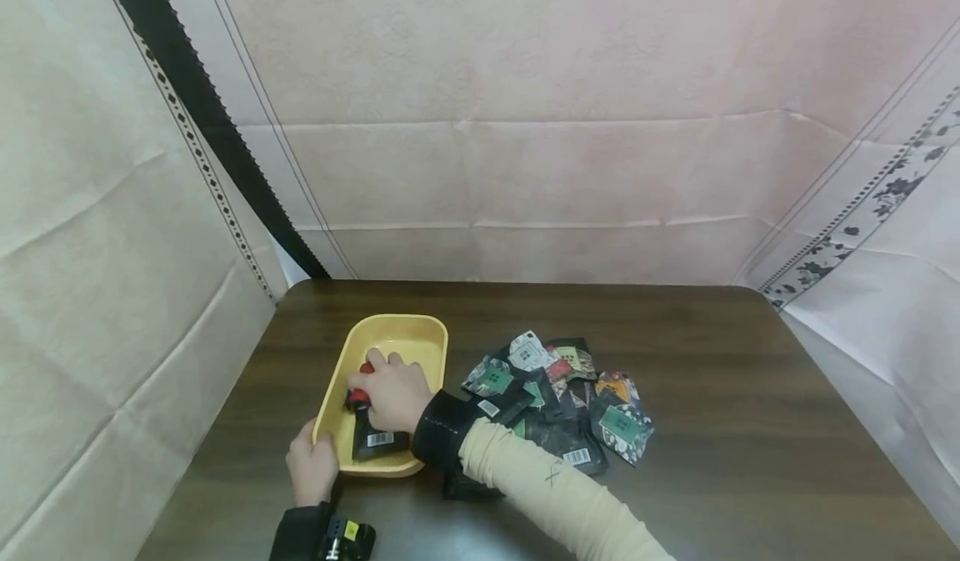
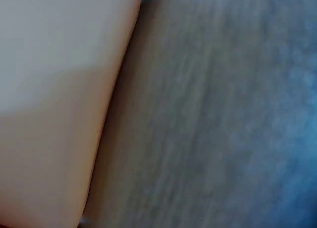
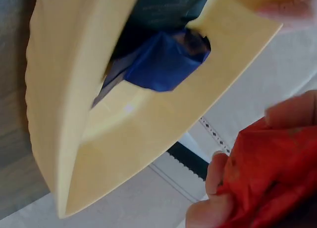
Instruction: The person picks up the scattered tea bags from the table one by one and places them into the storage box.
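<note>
A yellow plastic tray [image 1: 390, 325] stands on the left of the table, its near left rim gripped by my left hand [image 1: 311, 468]. My right hand [image 1: 397, 394] is over the tray and pinches a red packet [image 3: 272, 163] between thumb and fingers. Inside the tray lie a black packet [image 1: 367, 443] with a barcode label and a packet with a shiny blue part [image 3: 163, 65]. In the left wrist view only blurred skin [image 2: 49, 114] and wood grain show.
To the right of the tray, a loose pile of several small packets [image 1: 555, 415], mostly black with pale or green labels, lies on the brown wooden table [image 1: 720, 428]. My right forearm [image 1: 555, 486] passes in front of the pile. Patterned pale cloth [image 1: 562, 177] hangs behind the table.
</note>
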Available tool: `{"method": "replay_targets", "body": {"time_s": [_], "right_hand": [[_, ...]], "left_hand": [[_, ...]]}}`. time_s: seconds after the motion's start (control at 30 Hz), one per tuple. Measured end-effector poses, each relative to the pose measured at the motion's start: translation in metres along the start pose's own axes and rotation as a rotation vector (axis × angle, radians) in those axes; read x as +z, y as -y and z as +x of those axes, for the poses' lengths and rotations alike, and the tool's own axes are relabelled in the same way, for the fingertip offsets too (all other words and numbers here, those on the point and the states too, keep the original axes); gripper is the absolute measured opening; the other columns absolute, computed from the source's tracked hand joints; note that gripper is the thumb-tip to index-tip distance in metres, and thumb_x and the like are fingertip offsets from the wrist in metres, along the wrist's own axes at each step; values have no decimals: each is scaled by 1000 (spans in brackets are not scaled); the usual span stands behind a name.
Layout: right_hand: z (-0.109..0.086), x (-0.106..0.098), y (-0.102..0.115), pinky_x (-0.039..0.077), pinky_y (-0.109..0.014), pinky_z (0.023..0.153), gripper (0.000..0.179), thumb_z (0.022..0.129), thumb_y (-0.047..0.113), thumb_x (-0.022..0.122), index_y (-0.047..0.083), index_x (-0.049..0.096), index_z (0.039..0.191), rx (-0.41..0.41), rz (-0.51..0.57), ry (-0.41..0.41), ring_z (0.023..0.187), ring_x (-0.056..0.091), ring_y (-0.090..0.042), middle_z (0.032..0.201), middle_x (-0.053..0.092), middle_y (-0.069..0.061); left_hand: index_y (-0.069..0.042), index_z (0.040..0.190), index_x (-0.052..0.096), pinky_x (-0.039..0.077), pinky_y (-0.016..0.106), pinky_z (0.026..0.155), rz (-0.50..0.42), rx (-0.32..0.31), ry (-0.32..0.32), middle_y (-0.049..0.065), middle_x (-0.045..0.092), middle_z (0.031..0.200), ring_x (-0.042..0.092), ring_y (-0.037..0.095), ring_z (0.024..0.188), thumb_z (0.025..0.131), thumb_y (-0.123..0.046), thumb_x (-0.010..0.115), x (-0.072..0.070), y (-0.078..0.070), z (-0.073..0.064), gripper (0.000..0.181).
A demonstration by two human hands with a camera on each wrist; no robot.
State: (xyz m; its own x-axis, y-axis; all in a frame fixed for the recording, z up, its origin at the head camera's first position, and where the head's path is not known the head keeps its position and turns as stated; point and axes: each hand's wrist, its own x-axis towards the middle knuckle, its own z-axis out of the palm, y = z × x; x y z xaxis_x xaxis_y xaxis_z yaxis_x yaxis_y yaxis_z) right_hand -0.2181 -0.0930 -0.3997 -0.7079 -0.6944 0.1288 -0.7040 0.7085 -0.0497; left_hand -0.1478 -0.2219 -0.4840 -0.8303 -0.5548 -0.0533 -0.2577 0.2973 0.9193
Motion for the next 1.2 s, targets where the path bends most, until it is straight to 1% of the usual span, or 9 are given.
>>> {"method": "replay_targets", "body": {"time_s": [0.07,0.13,0.27,0.37,0.57,0.7,0.8,0.97,1.2], "right_hand": [[-3,-1,2,46,-41,73,53,77,39,66,42,48,126,-16,30,31,105,46,-19,132,39,0],[-7,-3,2,41,-52,86,62,78,51,61,43,37,135,-34,61,58,122,36,-25,144,28,-2],[-11,-7,-4,29,-63,93,76,77,64,52,41,22,142,-46,98,56,135,16,-31,151,14,-2],[-14,-8,-16,27,-63,94,75,78,63,51,37,23,143,-18,121,40,135,15,-31,151,15,-3],[-25,-2,-55,26,-64,94,73,81,58,52,32,25,144,136,166,38,134,16,-34,150,17,-7],[-34,10,-87,33,-61,90,69,81,47,59,24,34,141,278,185,16,129,26,-38,144,28,-13],[-40,23,-105,41,-57,84,65,79,40,64,18,42,137,349,177,45,120,37,-38,136,39,-16],[-46,42,-119,43,-53,75,69,73,43,70,18,48,132,379,173,139,105,47,-36,123,50,-15],[-48,55,-121,40,-59,76,64,74,44,69,28,49,132,438,92,215,107,45,-36,126,48,-13]], "left_hand": [[14,128,39,39,54,88,2,7,3,35,44,124,47,44,107,91,-3,30,1,-1,0,42],[13,128,39,41,54,86,5,19,6,35,45,123,49,43,105,91,-3,30,1,-1,0,42],[14,126,41,43,53,82,15,44,-10,35,47,120,52,43,100,91,-2,31,2,-3,1,40],[15,125,42,41,54,85,19,41,-29,36,46,120,50,44,102,90,-1,32,2,-4,2,39],[15,126,41,35,56,91,14,18,-31,36,43,123,45,45,109,90,-1,32,3,-3,5,41],[15,126,41,35,57,91,16,8,-37,36,43,123,44,46,109,90,-1,33,2,-2,5,40],[15,126,40,34,57,91,20,6,-39,37,42,123,44,46,108,91,-2,33,0,-1,5,40],[15,127,39,34,57,92,25,6,-25,37,41,124,43,47,110,92,-3,32,-2,1,4,41],[16,125,42,34,57,92,33,18,-27,37,43,122,44,46,109,91,-3,34,1,1,2,40]]}}
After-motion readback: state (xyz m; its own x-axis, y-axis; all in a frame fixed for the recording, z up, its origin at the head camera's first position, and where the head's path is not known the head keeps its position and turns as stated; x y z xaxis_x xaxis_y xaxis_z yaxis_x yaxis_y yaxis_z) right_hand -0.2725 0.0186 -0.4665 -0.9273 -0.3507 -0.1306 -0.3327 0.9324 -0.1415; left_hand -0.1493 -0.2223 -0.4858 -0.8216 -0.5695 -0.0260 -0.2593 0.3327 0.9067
